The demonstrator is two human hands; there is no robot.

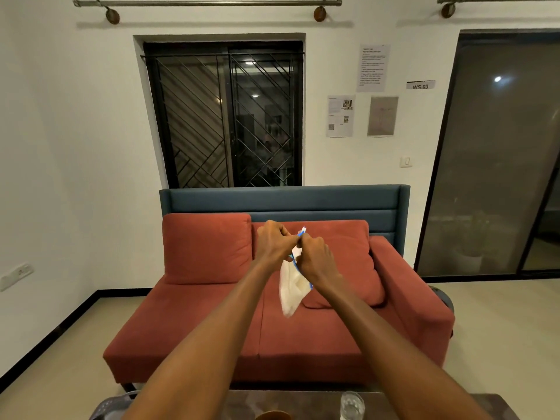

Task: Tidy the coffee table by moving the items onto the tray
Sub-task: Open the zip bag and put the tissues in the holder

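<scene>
Both my hands are raised in front of me over the sofa. My left hand [274,242] and my right hand [316,257] pinch the top edge of a white plastic bag with a blue strip [291,286], which hangs down between them. At the bottom edge the coffee table [306,401] shows only partly. On it stand a clear drinking glass [351,406] and the brown rim of a cup [272,415]. A grey tray [106,409] peeks in at the bottom left, mostly hidden by my left arm.
A red sofa [212,328] with a blue back panel stands behind the table, with cushions on it. Behind it are a barred window [224,116] and a dark glass door [497,153] at the right. Beige floor lies on both sides.
</scene>
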